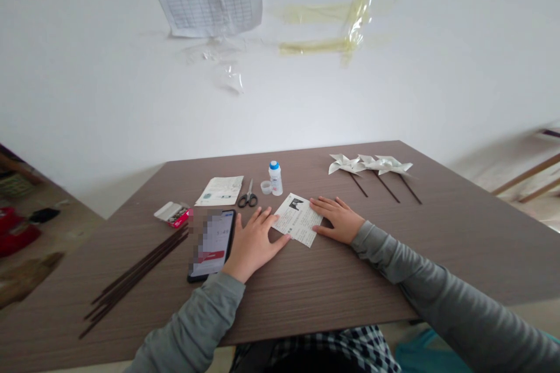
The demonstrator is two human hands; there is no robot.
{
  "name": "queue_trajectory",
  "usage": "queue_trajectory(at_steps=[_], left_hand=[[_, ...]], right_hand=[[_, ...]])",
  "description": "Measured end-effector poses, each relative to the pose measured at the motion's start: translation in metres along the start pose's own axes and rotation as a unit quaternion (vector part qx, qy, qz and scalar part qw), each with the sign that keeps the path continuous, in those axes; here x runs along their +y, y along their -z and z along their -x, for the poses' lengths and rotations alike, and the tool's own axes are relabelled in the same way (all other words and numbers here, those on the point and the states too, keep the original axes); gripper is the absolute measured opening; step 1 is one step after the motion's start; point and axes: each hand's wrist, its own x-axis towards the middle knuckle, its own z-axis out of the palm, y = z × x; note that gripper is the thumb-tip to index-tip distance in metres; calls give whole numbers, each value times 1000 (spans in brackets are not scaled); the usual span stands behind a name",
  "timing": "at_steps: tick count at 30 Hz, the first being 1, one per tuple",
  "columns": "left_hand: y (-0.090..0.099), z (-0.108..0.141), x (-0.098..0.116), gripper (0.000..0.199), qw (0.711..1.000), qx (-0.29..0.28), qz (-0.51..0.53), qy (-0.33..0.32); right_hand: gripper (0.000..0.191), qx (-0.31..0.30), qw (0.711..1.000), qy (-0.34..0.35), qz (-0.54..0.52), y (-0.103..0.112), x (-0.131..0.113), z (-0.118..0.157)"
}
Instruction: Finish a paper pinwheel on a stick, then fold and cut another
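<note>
A square of printed paper (297, 221) lies turned cornerwise on the table in front of me, with text and a dark picture on it. My left hand (258, 240) rests at its left side, fingers spread and the thumb along the lower left edge. On the right side my right hand (335, 218) lies flat, its fingertips on the paper's edge. Both hands are open and grasp nothing. Just beyond the paper stands a glue bottle (275, 179) with a blue top, beside a small clear cap (266, 187). Black-handled scissors (248, 197) lie left of these.
Three paper pinwheels (345, 164) on dark sticks lie at the back right. A phone (212, 246) is beside my left wrist. Farther left are several dark sticks (135, 271) and an open red-and-white box (175, 214). A paper stack (219, 190) lies near the table's (371, 285) back.
</note>
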Motion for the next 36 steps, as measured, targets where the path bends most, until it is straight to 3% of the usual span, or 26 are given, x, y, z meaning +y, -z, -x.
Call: queue_trajectory(at_steps=[4,10,18,29,36], left_hand=[[-5,-4,-12,60,1000,10,7,-20],[-11,-8,-19,67,999,16,32,-38],[-5,-8,-17,63,996,-32,69,-54],[2,-8,-14,69,995,-42,71,-50],[1,-11,-14,64,995,-45,82,-43]], right_hand=[[87,35,997,48,-39,-5,12,-3],[64,69,985,137,-83,-12,17,-6],[47,73,986,128,-78,-10,8,-5],[54,74,987,129,-66,-5,5,-4],[42,92,985,132,-56,-4,2,-2]])
